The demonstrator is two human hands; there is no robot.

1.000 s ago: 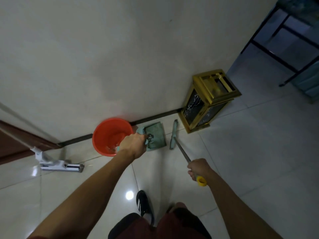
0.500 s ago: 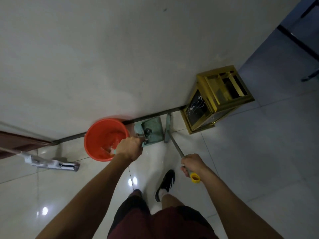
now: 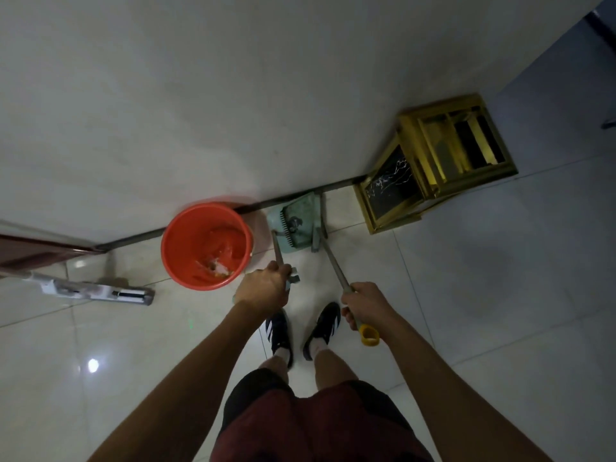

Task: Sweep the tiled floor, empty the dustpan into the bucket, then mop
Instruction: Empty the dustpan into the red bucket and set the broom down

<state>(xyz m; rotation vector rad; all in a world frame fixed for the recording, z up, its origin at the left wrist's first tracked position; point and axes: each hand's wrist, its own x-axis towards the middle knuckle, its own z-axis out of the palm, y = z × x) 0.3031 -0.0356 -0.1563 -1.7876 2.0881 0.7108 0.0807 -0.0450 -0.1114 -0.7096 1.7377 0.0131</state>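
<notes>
A green dustpan (image 3: 296, 225) stands on the tiles against the wall, and my left hand (image 3: 263, 288) grips its long handle. Just right of it is the green broom head (image 3: 318, 228). My right hand (image 3: 365, 305) holds the broom's metal handle (image 3: 335, 265) near its yellow end cap (image 3: 370, 335). An orange bucket (image 3: 176, 248) with some debris and liquid inside sits left of the dustpan, close to the wall. A white flat mop (image 3: 100, 291) lies on the floor at the left.
A gold-framed bin (image 3: 430, 161) stands by the wall right of the broom. A dark door frame (image 3: 30, 251) shows at the far left. My two black shoes (image 3: 300, 328) stand on the glossy white tiles below my hands.
The dustpan and broom have moved back against the wall beside the bucket. My hands slid higher up both handles, and my feet now stand side by side.
</notes>
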